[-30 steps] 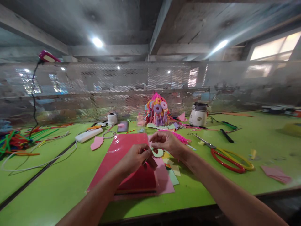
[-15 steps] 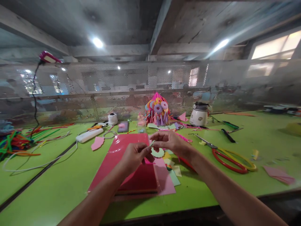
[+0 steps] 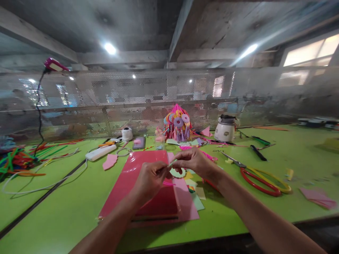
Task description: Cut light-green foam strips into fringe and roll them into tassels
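Note:
My left hand (image 3: 150,178) and my right hand (image 3: 192,160) meet over a stack of red and pink paper sheets (image 3: 148,187) on the green table (image 3: 66,208). Both hands pinch a thin pale green strip (image 3: 171,163) between their fingertips. Just beneath the fingers lies a pale green scalloped paper ring (image 3: 178,173). A thin pink strand (image 3: 168,183) hangs under my left hand.
Large red and yellow scissors (image 3: 261,177) lie to the right, with small paper scraps (image 3: 194,192) beside the sheets. A colourful paper cone decoration (image 3: 177,124), a white pot (image 3: 224,131), a phone (image 3: 138,142), a white power strip (image 3: 100,152) and coloured pipe cleaners (image 3: 18,160) sit farther off. A mesh screen (image 3: 106,98) backs the table.
Both hands have stayed over the sheets, shifting slightly. The fingertips have drawn closer together on the green strip.

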A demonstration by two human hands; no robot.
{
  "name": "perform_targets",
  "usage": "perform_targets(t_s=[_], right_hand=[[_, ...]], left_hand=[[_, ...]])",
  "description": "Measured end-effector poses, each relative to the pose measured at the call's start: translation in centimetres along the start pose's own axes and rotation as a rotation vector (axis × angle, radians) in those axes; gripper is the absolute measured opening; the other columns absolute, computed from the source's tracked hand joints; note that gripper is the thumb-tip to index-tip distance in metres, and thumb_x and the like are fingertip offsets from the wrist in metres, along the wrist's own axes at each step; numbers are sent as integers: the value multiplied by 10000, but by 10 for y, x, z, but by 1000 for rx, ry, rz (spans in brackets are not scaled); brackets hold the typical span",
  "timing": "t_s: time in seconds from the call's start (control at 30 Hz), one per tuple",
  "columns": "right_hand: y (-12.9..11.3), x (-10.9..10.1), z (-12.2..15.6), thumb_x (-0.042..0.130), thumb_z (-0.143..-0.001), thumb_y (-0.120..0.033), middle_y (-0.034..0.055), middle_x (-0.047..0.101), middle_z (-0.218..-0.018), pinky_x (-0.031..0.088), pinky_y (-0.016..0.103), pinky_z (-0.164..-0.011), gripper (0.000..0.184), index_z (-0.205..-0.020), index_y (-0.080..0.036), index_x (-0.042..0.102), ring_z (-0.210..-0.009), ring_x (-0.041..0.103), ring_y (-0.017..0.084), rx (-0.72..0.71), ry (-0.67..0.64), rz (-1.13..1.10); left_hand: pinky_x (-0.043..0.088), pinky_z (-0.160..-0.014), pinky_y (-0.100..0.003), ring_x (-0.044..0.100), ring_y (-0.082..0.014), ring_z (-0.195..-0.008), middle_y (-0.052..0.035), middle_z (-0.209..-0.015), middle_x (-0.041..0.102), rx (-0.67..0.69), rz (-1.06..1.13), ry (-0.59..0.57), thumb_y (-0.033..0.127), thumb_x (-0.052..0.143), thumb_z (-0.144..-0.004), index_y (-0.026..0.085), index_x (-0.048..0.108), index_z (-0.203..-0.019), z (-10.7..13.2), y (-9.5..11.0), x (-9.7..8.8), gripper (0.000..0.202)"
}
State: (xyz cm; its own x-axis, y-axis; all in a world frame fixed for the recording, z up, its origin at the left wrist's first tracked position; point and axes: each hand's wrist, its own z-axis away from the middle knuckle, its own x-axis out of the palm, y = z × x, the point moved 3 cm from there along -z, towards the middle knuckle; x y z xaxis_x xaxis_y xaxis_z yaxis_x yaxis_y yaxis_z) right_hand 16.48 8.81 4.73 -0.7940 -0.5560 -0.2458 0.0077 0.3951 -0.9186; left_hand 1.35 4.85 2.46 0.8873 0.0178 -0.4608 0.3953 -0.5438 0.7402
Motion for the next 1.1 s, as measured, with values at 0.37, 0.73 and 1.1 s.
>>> perform_targets(t_s=[0.37, 0.73, 1.1], right_hand=[[0, 7, 0, 693, -706, -304, 10, 622, -581, 426, 225, -516, 173, -731, -135, 712, -533, 538, 92, 1, 135, -16], [2, 7, 0, 693, -701, -325, 9, 615, -576, 426, 245, -518, 189, -733, -139, 714, -533, 535, 102, -28, 138, -14], [-1, 4, -1, 658, -738, -315, 8, 603, -570, 408, 232, -474, 187, -712, -137, 707, -499, 521, 96, -98, 108, 93]], left_hand=[[422, -531, -214, 600, -137, -576, -35, -644, 681, 45, -75, 100, 310, 498, -819, 161, 671, -702, -2, 0, -2, 256], [433, -535, -221, 598, -141, -582, -29, -616, 661, 30, -24, 98, 331, 495, -819, 167, 655, -672, 0, 1, -1, 272], [382, -495, -203, 516, -101, -504, -23, -574, 626, -31, -39, 12, 356, 451, -843, 158, 629, -643, -2, 0, 0, 334]])
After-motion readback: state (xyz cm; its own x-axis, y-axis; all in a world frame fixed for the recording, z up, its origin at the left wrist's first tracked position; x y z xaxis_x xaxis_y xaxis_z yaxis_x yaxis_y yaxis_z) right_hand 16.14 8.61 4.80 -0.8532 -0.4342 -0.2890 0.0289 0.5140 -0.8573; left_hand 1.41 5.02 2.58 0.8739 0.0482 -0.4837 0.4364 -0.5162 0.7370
